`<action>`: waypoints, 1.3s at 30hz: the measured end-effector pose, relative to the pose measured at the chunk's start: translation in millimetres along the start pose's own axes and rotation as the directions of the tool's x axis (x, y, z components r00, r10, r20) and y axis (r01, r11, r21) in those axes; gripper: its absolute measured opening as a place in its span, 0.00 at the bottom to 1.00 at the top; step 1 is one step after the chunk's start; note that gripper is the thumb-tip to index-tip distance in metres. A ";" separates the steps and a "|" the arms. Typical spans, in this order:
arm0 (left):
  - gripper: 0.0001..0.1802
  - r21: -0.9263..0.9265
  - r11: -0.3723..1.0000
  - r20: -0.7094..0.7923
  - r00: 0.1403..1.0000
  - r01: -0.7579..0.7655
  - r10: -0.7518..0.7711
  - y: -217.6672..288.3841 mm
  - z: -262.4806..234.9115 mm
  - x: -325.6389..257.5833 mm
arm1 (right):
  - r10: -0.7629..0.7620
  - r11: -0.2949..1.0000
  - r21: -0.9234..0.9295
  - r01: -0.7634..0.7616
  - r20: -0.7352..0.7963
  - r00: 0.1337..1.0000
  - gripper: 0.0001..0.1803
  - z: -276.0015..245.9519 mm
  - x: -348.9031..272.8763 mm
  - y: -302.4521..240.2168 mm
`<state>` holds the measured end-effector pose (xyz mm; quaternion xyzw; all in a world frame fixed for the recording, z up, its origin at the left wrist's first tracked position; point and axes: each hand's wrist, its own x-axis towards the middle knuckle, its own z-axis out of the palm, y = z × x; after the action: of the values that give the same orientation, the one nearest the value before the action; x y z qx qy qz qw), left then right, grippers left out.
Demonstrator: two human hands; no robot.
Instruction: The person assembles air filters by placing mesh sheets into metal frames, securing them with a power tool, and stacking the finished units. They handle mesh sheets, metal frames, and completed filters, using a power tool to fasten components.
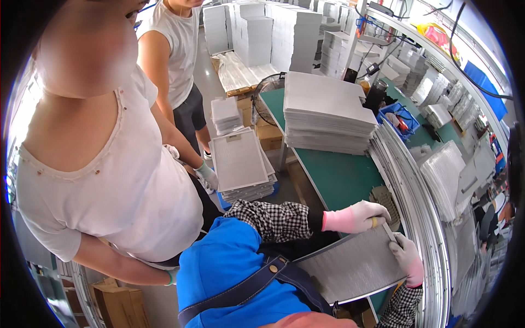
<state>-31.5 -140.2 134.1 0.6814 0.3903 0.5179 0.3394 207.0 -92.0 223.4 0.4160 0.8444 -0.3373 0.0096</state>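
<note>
A grey mesh filter panel (350,268) in a thin metal frame lies tilted in front of my blue apron, at the near edge of the green table (333,175). My left hand (355,216), in a pink and white glove, grips the panel's far corner, with something small and yellow under its fingers. My right hand (409,259), gloved the same way, holds the panel's right edge just below that corner. Both of my sleeves are black and white check.
A tall stack of grey sheets (328,109) stands on the table beyond. Long metal frame strips (410,191) run along its right side, near a blue bin (402,117). Two people in white tops stand at left; one gloved hand (206,175) rests by a stack of filter panels (240,161).
</note>
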 end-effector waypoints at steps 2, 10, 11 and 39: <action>0.16 0.000 0.998 0.018 0.998 -0.064 0.064 -13.1 0.3 4.4 | -0.013 1.000 0.000 0.013 -0.024 1.000 0.19 1.0 -0.3 3.3; 0.13 0.158 0.987 -0.057 0.997 -0.034 0.044 1.1 -0.1 3.2 | -0.352 0.896 -0.386 0.218 -0.323 0.878 0.19 29.3 13.6 34.3; 0.13 0.174 0.985 -0.072 0.997 -0.020 0.033 1.2 -2.3 3.1 | -0.371 0.890 -0.405 0.211 -0.370 0.852 0.20 33.5 18.3 35.6; 0.22 0.285 0.934 -0.117 0.959 -0.217 0.259 88.8 -24.9 86.6 | -0.276 0.955 -0.226 0.189 -0.457 0.846 0.25 -43.2 -30.9 21.0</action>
<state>-25.9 -103.5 255.1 0.7217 0.3962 0.5481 0.1473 253.5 -79.6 254.2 0.3788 0.8900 -0.1469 -0.2068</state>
